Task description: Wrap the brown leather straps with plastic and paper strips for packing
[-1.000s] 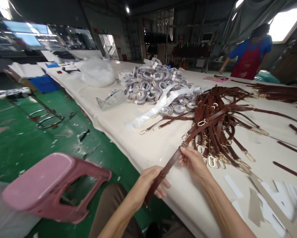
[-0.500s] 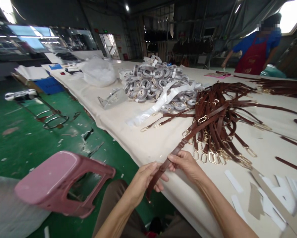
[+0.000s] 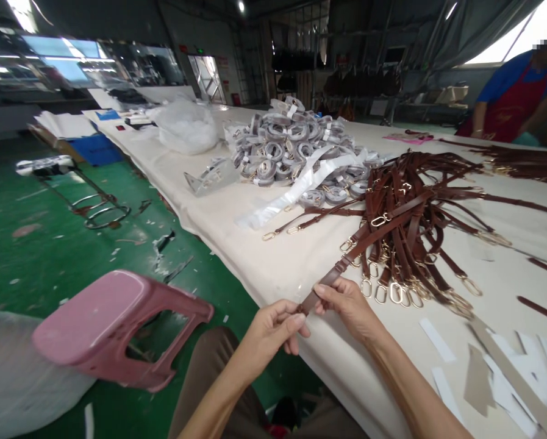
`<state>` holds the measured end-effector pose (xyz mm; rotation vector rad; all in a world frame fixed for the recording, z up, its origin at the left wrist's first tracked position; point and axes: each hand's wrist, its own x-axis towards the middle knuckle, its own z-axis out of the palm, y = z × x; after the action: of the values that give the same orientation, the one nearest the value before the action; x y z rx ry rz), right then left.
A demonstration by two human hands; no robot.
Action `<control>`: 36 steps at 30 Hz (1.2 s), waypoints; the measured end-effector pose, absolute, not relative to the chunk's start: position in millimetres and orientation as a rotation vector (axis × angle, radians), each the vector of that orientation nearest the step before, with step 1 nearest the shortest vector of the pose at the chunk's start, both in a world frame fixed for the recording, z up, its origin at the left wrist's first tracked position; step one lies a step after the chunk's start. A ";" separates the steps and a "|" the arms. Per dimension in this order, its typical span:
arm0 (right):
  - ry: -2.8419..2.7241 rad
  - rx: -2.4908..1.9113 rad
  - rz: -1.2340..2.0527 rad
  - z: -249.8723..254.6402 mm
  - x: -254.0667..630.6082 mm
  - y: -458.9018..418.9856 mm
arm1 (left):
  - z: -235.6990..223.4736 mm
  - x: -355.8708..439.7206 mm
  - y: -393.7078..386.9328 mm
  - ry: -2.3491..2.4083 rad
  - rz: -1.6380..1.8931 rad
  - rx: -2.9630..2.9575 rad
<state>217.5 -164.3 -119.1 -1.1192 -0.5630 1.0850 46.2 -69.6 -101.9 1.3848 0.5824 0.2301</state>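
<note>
Brown leather strap (image 3: 346, 259) stretched from strap pile (image 3: 414, 225) to table's near edge (image 3: 273, 268); free end pinched at edge between both hands. Step judged: strap end being drawn out and aligned for handling. Next move judged to call for firm pull clear of tangled gold clips (image 3: 392, 292). Left hand (image 3: 271, 329) clenched on strap tip, thumb over fingers. Right hand (image 3: 346, 305) gripping strap just above, forearm laid along table. Pink stool (image 3: 113, 329) beside knee.

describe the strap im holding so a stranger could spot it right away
On the long cream table, find the tangled brown strap pile. One brown strap runs from it to the near edge, its end pinched between both hands, left hand and right hand; the rest lie loose.
</note>
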 end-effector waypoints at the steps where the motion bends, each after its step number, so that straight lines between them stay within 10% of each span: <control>1: -0.568 -1.115 1.083 -119.2 217.3 -164.8 | -102.1 47.1 -71.3 0.588 0.250 1.398; 36: -0.712 -1.148 1.005 -135.3 217.0 -161.4 | -141.8 62.3 -64.6 0.436 0.206 1.444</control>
<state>217.0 -161.4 -135.3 -1.1480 -0.7116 1.0048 62.3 -64.6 -141.8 1.4437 0.4361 0.2062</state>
